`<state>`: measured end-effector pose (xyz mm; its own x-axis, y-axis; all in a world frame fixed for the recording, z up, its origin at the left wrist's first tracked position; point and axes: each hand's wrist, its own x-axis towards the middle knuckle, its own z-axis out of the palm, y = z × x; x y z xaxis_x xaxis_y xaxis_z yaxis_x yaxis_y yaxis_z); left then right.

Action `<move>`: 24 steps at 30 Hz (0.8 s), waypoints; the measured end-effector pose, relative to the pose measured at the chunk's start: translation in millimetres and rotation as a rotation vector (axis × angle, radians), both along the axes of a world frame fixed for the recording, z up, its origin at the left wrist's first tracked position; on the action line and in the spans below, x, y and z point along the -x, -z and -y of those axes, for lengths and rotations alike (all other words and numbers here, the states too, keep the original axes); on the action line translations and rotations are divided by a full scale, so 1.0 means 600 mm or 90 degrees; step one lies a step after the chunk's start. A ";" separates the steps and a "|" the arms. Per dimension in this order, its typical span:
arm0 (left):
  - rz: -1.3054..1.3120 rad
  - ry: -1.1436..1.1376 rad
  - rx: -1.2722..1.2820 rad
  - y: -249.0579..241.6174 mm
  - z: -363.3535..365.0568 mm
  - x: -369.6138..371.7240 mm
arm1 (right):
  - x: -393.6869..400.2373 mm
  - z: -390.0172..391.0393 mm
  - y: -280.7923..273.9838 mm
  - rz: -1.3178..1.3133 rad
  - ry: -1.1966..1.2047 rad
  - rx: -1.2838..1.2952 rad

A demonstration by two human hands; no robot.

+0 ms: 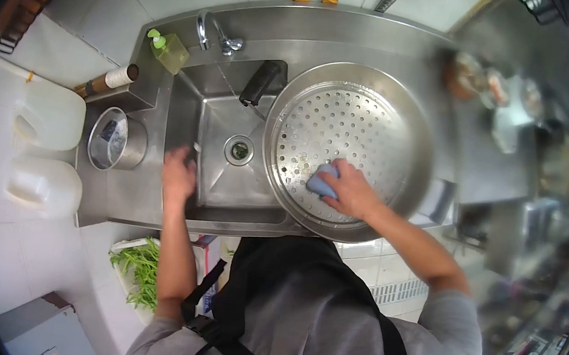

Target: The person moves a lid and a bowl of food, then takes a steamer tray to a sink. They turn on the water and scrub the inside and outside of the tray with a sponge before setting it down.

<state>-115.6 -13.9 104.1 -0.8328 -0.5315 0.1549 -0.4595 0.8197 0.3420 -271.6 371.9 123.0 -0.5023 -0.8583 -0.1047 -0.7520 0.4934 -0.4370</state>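
My right hand (353,191) is closed around a blue-grey sponge (323,180), pressed to the lower left of a large round metal steamer tray (353,133) with a perforated bottom. The tray rests at the right side of the sink, overlapping the basin's edge. My left hand (179,174) is at the left rim of the sink basin (234,189), fingers curled. Something dark shows beside those fingers; I cannot make out what it is. A thin stream of water runs from the faucet (223,37) into the basin.
In the basin's back right corner leans a black-handled object (261,82). On the left stand a metal pot (117,139), a green-topped soap bottle (169,52) and two white plastic jugs (45,185). Green vegetables (137,266) lie in a container below the counter.
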 end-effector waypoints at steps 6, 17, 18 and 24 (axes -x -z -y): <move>-0.234 0.232 -0.293 -0.112 -0.073 0.276 | -0.041 0.039 0.011 -0.026 -0.171 -0.008; 0.062 0.219 -0.301 -0.104 -0.110 0.373 | 0.104 0.266 0.132 -0.249 0.196 0.098; 0.044 0.220 -0.295 -0.095 -0.107 0.379 | 0.105 0.270 0.128 -0.247 0.211 0.099; -0.150 0.327 -0.321 -0.026 -0.091 0.388 | -0.020 0.196 0.113 -0.113 0.074 0.148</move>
<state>-348.4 40.4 119.5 -0.9697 -0.1392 0.2010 0.0701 0.6293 0.7740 -259.4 254.5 55.3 -0.5918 -0.7843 0.1860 -0.7706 0.4828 -0.4160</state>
